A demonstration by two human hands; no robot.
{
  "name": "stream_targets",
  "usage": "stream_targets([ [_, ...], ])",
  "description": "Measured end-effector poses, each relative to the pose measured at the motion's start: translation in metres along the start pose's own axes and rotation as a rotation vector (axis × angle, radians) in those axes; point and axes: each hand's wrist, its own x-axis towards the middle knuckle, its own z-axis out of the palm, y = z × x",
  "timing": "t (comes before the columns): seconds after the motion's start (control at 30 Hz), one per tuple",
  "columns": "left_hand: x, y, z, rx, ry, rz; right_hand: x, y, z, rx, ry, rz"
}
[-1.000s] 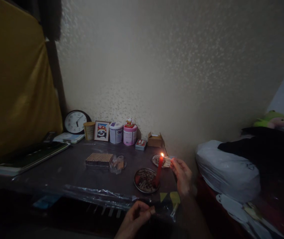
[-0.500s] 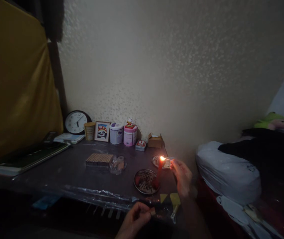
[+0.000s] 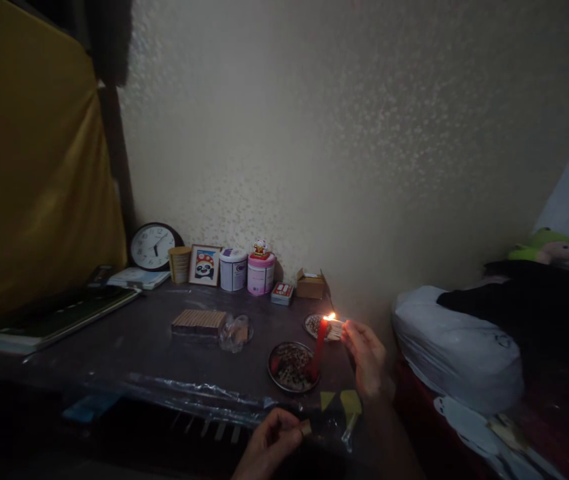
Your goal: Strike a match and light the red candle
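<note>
Dim room, lit mostly by one small flame. Dark table under a clear plastic sheet, pushed against a pale speckled wall. Yellow cloth hanging on the left; bed on the right, piled with a white bundle, dark fabric and a green plush toy.

Right hand raised beside the red candle, grip narrow, pinched on a burning match with its flame just at the candle top. Candle upright on the near dish, one of two round dishes; the second dish right behind the candle. Left hand low at the table's front edge, grip closed on a small matchbox.

Along the wall, left to right: one round clock, one tan cup, one framed panda picture, two tins, white and pink, with one little figurine on the pink one, one small red box, one open cardboard box. Mid-table: one flat pack of matchboxes touching a crumpled clear wrapper. Far left: one dark book and one light booklet.

Writing on tins and boxes too small and dark to read.
</note>
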Motion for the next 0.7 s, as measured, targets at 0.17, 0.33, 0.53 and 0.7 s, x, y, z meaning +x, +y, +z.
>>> stream_targets([
  [0.17,-0.001,0.003,0.001,-0.003,-0.011,-0.013,-0.001,-0.001,0.0,0.03,0.015,0.015],
  [0.33,0.0,0.001,-0.001,0.012,-0.021,-0.015,0.0,-0.003,-0.008,0.1,0.031,0.049],
  [0.53,-0.002,0.001,-0.001,-0.006,-0.039,-0.021,0.005,-0.033,-0.023,0.168,0.005,0.08],
  [0.7,-0.005,0.007,0.001,0.047,-0.05,0.015,0.012,-0.079,-0.044,0.228,-0.059,0.052],
])
